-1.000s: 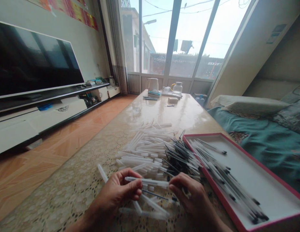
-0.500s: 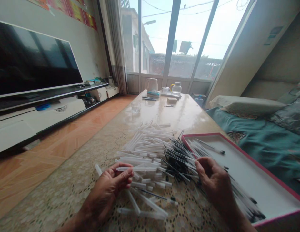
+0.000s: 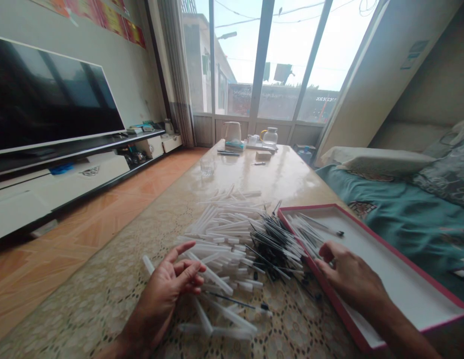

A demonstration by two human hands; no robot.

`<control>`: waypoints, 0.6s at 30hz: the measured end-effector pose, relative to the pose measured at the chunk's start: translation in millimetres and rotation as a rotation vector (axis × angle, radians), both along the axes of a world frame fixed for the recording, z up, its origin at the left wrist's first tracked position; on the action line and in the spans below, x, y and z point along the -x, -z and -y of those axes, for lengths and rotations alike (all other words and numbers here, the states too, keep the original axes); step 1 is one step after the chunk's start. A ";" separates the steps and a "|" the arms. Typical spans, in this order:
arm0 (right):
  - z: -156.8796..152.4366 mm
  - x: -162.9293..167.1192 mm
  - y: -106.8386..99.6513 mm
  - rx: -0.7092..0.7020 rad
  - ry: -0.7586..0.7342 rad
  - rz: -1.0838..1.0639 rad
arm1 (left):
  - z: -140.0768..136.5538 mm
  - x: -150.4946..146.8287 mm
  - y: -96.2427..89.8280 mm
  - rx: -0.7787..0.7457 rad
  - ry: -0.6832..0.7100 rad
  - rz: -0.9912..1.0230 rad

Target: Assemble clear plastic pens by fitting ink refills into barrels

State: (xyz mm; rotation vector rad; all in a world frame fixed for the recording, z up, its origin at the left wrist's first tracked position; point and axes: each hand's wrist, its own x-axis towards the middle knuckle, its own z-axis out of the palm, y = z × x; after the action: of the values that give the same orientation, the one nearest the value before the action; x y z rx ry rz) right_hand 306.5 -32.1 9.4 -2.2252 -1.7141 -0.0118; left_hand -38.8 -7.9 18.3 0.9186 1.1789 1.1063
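Note:
My left hand [image 3: 166, 289] is over the near part of the table. A translucent white pen barrel [image 3: 213, 276] slants from its thumb and fingers, while the index finger stretches out. Under and beyond it is a heap of white pen barrels [image 3: 220, 227]. My right hand [image 3: 353, 274] reaches over the left rim of a pink-edged tray [image 3: 400, 264], its fingers curled together; what they hold is hidden. Left of this hand is a dark pile of pen refills [image 3: 275, 242] with black ends. Several pens [image 3: 305, 232] lie inside the tray's far left corner.
A lone refill [image 3: 239, 301] with a black end and loose barrels lie closest to me. A drinking glass [image 3: 207, 167], a glass jug [image 3: 270, 136] and a small block [image 3: 263, 155] stand farther along the table [image 3: 172, 209]. A sofa [image 3: 381, 194] borders the right side.
My right hand has moved right, onto the tray's edge. The barrel at my left hand has tipped from level to slanting, and the index finger has straightened. Pens in the tray's near end no longer show.

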 end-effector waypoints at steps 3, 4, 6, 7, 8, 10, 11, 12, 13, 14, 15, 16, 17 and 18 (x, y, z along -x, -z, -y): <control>-4.5 -0.9 5.8 0.014 -0.022 0.000 | 0.3 -0.2 1.3 -0.021 -0.010 0.000; -6.0 -1.2 7.2 0.016 -0.036 0.015 | 0.3 -0.3 1.7 -0.034 -0.014 0.000; -8.4 -1.5 9.5 0.016 -0.060 0.057 | 0.5 -0.6 2.1 -0.057 -0.010 -0.012; -9.3 -1.4 10.5 0.011 -0.065 0.082 | 0.6 -0.8 2.1 -0.061 -0.002 -0.024; -9.9 -1.1 11.6 0.002 -0.064 0.107 | 0.7 -1.0 1.9 -0.060 0.011 -0.037; -10.5 -0.4 13.7 -0.019 -0.056 0.149 | 1.1 -1.4 1.2 -0.056 0.030 -0.061; -10.6 -0.2 14.4 -0.031 -0.054 0.165 | 1.4 -1.5 0.9 -0.056 0.035 -0.069; -10.5 -0.5 14.7 -0.044 -0.050 0.178 | 1.8 -1.6 0.7 -0.059 0.038 -0.073; -10.2 -1.3 14.3 -0.063 -0.042 0.189 | 2.2 -1.7 0.7 -0.067 0.038 -0.074; -9.7 -2.5 13.1 -0.089 -0.029 0.197 | 2.5 -1.7 1.0 -0.077 0.034 -0.076; -9.1 -3.8 10.9 -0.122 -0.007 0.202 | 2.8 -1.6 1.6 -0.090 0.025 -0.080; -8.3 -4.8 7.7 -0.162 0.023 0.202 | 3.0 -1.6 2.3 -0.106 0.011 -0.087; -7.4 -5.0 3.8 -0.211 0.052 0.194 | 3.4 -1.6 3.3 -0.126 -0.004 -0.100; -6.4 -3.7 -0.8 -0.269 0.066 0.173 | 3.8 -1.6 4.3 -0.149 -0.017 -0.121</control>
State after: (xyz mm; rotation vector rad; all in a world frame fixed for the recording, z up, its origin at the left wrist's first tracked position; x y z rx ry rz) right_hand 310.2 -25.6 10.2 -2.1288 -1.6131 -0.4353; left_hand -37.2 -11.6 14.1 1.1044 1.2167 1.1780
